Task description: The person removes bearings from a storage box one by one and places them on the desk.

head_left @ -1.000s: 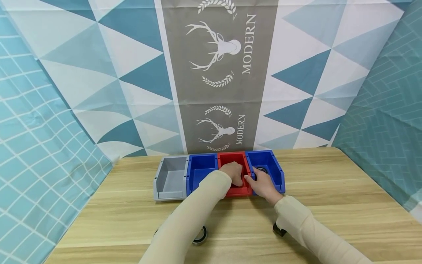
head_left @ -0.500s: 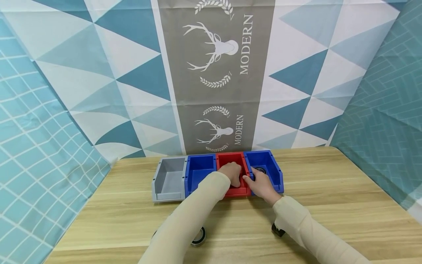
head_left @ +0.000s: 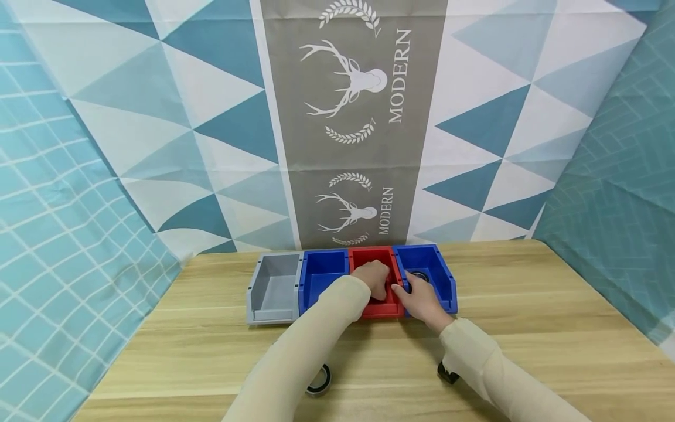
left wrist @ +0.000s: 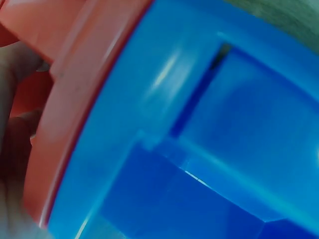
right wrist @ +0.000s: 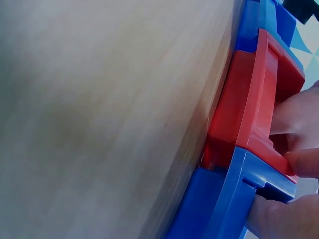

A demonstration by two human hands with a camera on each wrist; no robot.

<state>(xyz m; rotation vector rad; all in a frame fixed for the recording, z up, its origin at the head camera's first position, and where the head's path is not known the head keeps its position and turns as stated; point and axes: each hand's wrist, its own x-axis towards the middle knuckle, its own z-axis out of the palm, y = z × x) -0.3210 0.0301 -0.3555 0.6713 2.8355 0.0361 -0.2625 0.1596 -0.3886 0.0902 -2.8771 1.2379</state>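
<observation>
My left hand point(head_left: 373, 278) reaches down inside the red bin point(head_left: 382, 311); its fingertips are hidden in the head view. The left wrist view shows its fingers point(left wrist: 20, 62) behind the red wall, and whether they hold anything is unclear. My right hand point(head_left: 422, 298) pinches the side walls where the red bin and the right-hand blue bin point(head_left: 445, 293) meet. Its thumb point(right wrist: 305, 162) lies on the red side and its fingers point(right wrist: 284, 219) reach into the blue side. A dark ring-shaped bearing point(head_left: 420, 274) sits in that blue bin, partly behind the right hand.
A second blue bin point(head_left: 323, 275) and a grey bin point(head_left: 278, 281) complete the row on the wooden table point(head_left: 184, 351). Nearer me lies a bearing point(head_left: 328, 375), partly covered by the left sleeve. A small black object point(head_left: 446, 373) shows by the right sleeve.
The head view shifts slightly. Both hands stay at the red bin and its shared wall, with no clear movement of the bins.
</observation>
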